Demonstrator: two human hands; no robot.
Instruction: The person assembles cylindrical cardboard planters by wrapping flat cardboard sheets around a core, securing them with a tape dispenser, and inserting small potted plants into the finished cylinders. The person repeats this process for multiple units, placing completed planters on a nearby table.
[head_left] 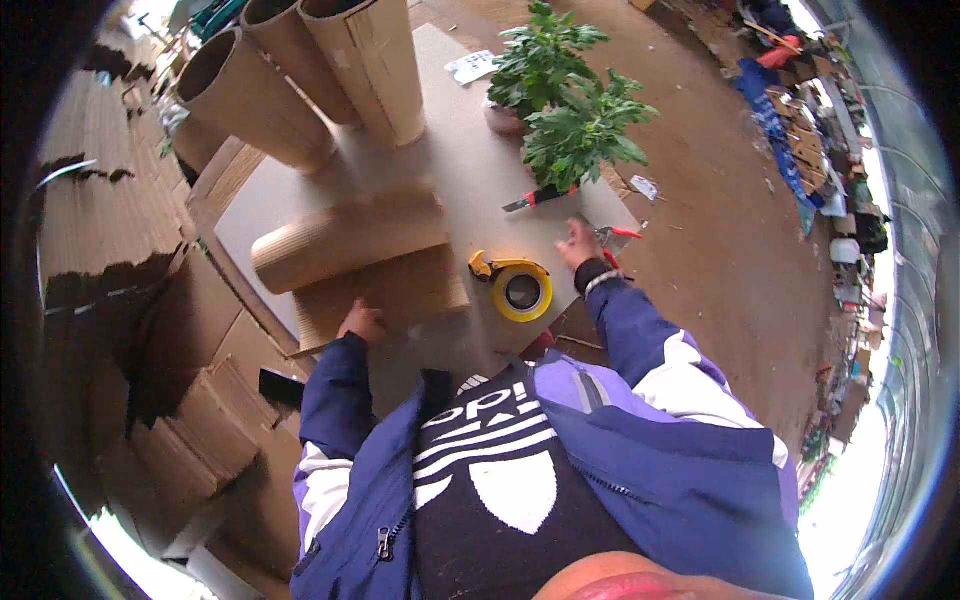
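Note:
A corrugated cardboard sheet point(385, 290) lies partly unrolled on the table, its far part curled into a roll point(345, 238). My left hand point(363, 321) rests on the sheet's near edge, fingers lying on it and not gripping. To the right, my right hand point(577, 245) is over the table with its fingers apart and nothing in them. Close beside it are red-handled pruning shears point(613, 237). A knife with a red and black handle point(545, 197) lies just beyond that hand. Between my hands sits a yellow tape dispenser point(520, 288) with a roll of tape.
Several tall cardboard tubes point(375, 75) stand at the table's far left. Leafy potted plants point(575, 105) are at its far right, near a white paper slip point(472, 67). Stacked cardboard point(120, 200) fills the left side. Clutter point(800, 140) lines the wall at right.

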